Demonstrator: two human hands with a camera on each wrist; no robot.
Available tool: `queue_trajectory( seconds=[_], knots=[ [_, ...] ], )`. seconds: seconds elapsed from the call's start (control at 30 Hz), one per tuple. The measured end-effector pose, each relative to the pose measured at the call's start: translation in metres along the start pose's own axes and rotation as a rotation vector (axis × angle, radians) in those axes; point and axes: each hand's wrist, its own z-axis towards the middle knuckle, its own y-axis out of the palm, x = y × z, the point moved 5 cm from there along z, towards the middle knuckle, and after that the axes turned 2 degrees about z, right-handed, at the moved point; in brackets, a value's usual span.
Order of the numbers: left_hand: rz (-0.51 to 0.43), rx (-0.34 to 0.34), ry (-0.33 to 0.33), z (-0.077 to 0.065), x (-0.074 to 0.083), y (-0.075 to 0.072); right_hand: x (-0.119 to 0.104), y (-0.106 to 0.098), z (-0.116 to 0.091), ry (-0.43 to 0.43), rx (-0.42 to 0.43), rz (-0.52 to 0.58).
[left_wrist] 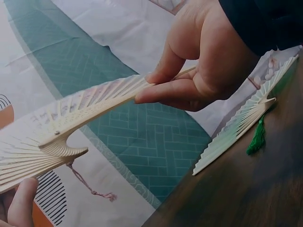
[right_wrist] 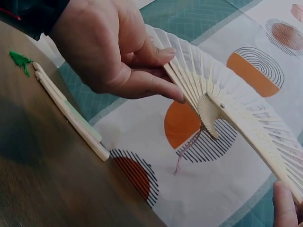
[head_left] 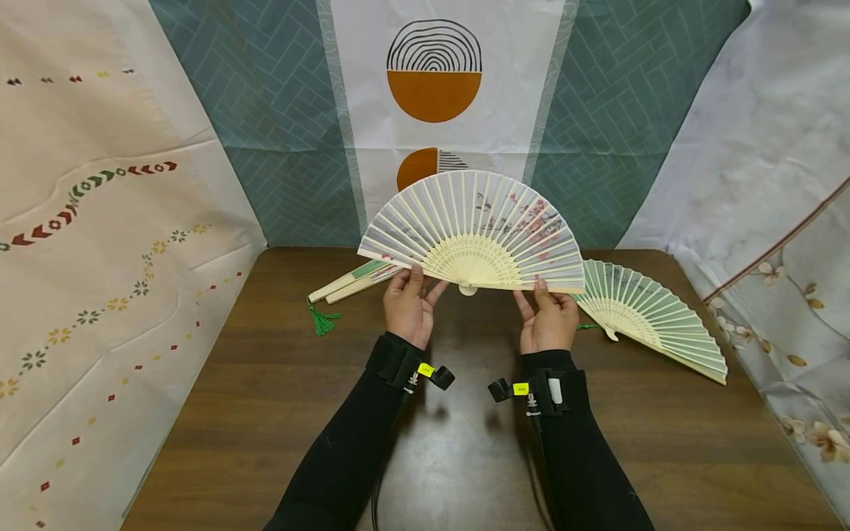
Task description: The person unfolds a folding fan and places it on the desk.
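A white folding fan (head_left: 412, 221) with red blossoms is spread wide in front of me, held up over the table. My left hand (head_left: 409, 310) pinches the outer stick on its left side between thumb and fingers. On the other side, my right hand (head_left: 550, 321) grips the opposite outer stick in the same way. Between the hands lies the fan's pivot end, from which a pinkish cord (left_wrist: 87, 185) dangles in the left wrist view. The right wrist view shows the left thumb and fingers on the pale ribs (right_wrist: 184, 90).
Right of my hands, an open green fan (head_left: 654, 313) lies on the wooden table (head_left: 265, 413). Two folded fans (head_left: 332, 287) lie behind my left hand, with a green tassel (head_left: 323, 321) beside them. Patterned cloths (head_left: 279, 103) hang around the table's back and sides.
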Motion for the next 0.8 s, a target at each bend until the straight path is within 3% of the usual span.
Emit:
queue_trajectory(
  seconds=[0.3,0.57,0.8],
  knots=[
    [0.013,0.016,0.012,-0.003,-0.001,-0.001,0.002,-0.003,-0.003,-0.015,-0.003,0.001],
    [0.05,-0.054,-0.128,-0.016,-0.037,0.005,-0.019,-0.053,-0.018,-0.044,0.091,0.0],
    [0.216,-0.064,-0.266,-0.029,-0.053,-0.019,-0.016,-0.099,-0.052,0.042,0.115,-0.033]
  ],
)
